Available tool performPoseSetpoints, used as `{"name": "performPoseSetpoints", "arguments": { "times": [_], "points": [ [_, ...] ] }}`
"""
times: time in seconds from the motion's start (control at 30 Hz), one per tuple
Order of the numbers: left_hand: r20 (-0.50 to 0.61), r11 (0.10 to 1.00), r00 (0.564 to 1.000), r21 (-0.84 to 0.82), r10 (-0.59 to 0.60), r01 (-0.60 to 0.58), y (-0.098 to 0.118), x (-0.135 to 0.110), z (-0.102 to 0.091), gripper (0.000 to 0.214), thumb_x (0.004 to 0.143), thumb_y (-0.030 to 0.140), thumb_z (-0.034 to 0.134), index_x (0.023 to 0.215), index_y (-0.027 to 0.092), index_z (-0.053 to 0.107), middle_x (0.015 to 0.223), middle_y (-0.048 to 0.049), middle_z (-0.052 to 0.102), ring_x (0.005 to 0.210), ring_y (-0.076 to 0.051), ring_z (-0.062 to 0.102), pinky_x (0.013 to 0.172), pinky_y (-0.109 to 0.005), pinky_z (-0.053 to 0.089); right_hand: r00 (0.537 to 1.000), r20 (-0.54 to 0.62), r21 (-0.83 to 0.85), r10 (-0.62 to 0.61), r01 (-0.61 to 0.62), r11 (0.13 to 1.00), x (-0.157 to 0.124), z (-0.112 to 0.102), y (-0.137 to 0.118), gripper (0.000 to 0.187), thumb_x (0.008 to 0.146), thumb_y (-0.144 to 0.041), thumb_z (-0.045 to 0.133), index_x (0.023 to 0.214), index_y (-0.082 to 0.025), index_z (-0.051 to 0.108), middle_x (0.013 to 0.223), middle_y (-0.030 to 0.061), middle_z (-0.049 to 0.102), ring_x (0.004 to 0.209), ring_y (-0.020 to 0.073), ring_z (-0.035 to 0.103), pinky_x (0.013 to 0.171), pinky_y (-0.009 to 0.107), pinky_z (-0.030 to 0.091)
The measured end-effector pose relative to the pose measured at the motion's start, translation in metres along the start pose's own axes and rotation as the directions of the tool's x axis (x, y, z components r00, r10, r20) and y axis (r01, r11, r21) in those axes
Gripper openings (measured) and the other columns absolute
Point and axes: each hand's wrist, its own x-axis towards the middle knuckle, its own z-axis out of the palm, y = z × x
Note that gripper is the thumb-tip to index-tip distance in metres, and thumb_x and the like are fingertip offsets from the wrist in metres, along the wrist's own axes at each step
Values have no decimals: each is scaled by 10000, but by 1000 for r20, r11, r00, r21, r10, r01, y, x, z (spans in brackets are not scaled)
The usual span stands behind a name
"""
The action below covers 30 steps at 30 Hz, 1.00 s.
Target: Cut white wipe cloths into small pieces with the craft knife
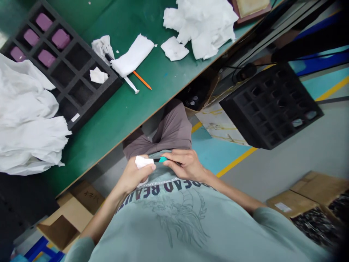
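In front of my shirt, my left hand (pixel 133 175) is closed around a folded white wipe (pixel 143 162), thumb pressed along its edge. My right hand (pixel 187 164) pinches a small black-and-teal piece (pixel 163 159) between thumb and fingers. The black end of that piece meets the wipe; whether it goes inside cannot be made out. On the green table (pixel 114 120) lie a folded white cloth strip (pixel 133 54), an orange pointed stick (pixel 142 80) and a white stick with a flared end (pixel 131 84).
A black foam tray (pixel 89 109) with several purple pieces (pixel 60 38) sits at the left. White cloths (pixel 27 112) overlap it, and another heap (pixel 201 25) lies farther right. Another compartment tray (pixel 272 102) stands right of the table. Cardboard boxes (pixel 294 203) rest on the floor.
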Motion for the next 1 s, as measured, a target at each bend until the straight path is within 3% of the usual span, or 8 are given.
{"name": "performPoseSetpoints", "arguments": {
  "times": [0.17, 0.33, 1.0],
  "points": [
    [5, 999, 1000, 28, -27, 27, -1, -3, -3, 364, 686, 404, 756, 631, 202, 457, 428, 92, 378, 415, -53, 266, 417, -204, 183, 999, -10, 18, 47, -46, 999, -6, -1, 1, 275, 1007, -362, 567, 1104, -226, 785, 712, 16, 694, 594, 111, 608, 568, 236, 449],
    [33, 1000, 999, 18, -20, 19, -2, 0, -3, 386, 696, 425, 751, 628, 209, 438, 418, 96, 362, 405, -53, 253, 420, -207, 183, 1000, 28, -8, 11, -10, 1000, -3, -1, 1, 297, 1010, -388, 557, 1121, -223, 778, 731, 19, 705, 594, 105, 614, 545, 229, 431],
    [60, 994, 998, 105, 2, -8, -4, 4, -3, 365, 730, 442, 734, 636, 202, 477, 465, 76, 382, 440, -72, 275, 442, -238, 195, 998, -45, 15, 38, -38, 999, -2, 2, -1, 277, 999, -371, 572, 1094, -223, 786, 734, 21, 715, 598, 109, 625, 571, 225, 458]
  ]
}}
